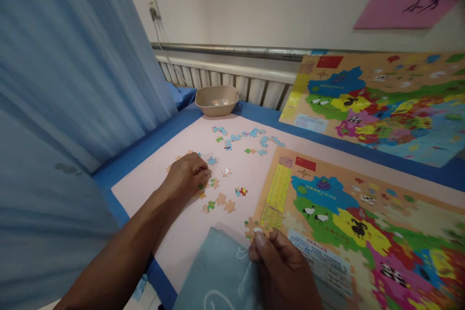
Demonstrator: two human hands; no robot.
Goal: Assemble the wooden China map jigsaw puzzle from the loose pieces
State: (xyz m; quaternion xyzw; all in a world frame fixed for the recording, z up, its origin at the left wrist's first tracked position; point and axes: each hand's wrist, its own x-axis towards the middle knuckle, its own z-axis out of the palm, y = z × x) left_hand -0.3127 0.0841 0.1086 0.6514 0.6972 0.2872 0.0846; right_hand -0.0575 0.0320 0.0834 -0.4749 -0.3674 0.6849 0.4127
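My right hand (281,264) pinches a tan puzzle piece (252,228), with green and white marks, between thumb and fingers. The held part looks like more than one piece joined, beside the lower left edge of the map puzzle (327,203). My left hand (189,174) is over the sheet with its fingers curled together; whatever is between the fingertips is hidden. Tan and green loose pieces (214,183) lie by its fingertips. Nearby are a white-patterned piece (226,172), a red and yellow piece (243,192) and a plain tan piece (229,206).
Several blue pieces (254,132) lie farther back on the pink sheet (145,181). A beige basin (217,111) with a few pieces stands by the radiator (250,88). A printed map (348,101) leans behind. A blue curtain (83,58) hangs left; teal cloth (214,266) is in front.
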